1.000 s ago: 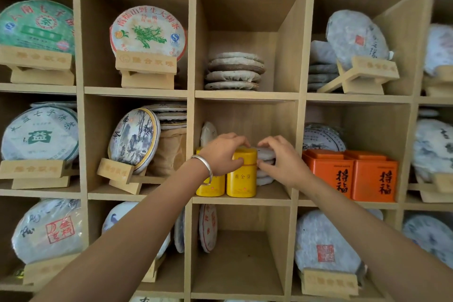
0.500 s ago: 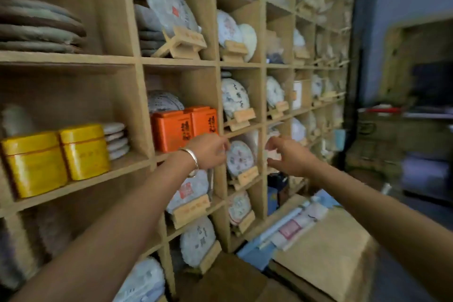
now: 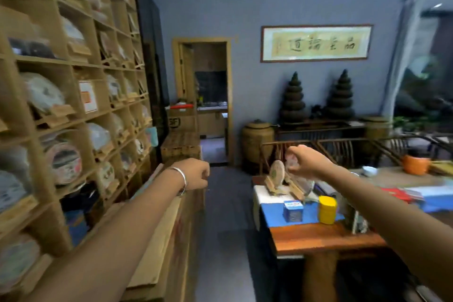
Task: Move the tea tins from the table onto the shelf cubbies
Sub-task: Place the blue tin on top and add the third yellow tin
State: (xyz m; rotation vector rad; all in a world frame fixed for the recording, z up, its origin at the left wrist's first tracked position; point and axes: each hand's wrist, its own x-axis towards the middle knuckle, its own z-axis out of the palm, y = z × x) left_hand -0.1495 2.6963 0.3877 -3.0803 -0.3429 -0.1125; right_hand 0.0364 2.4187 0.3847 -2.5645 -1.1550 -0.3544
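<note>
A yellow tea tin [image 3: 327,209] and a smaller blue tin [image 3: 293,210] stand on a blue cloth on the wooden table [image 3: 326,238] at the lower right. The shelf of cubbies [image 3: 73,115] runs along the left, filled with wrapped tea cakes. My left hand [image 3: 196,174] hangs in mid-air over the aisle with its fingers curled, holding nothing. My right hand [image 3: 305,160] is raised above the table's far end, fingers loosely curled and empty, well above the tins.
A tea cake on a wooden stand [image 3: 277,174] sits behind the tins. Cardboard boxes [image 3: 171,228] line the shelf's foot. A dark floor aisle [image 3: 220,240] runs between shelf and table toward a doorway [image 3: 210,105]. An orange bowl [image 3: 416,164] and papers lie farther right.
The view has swung right from the shelf cubby with the yellow tins to the room and table. Both hands left the tins on the shelf and now hang empty.
</note>
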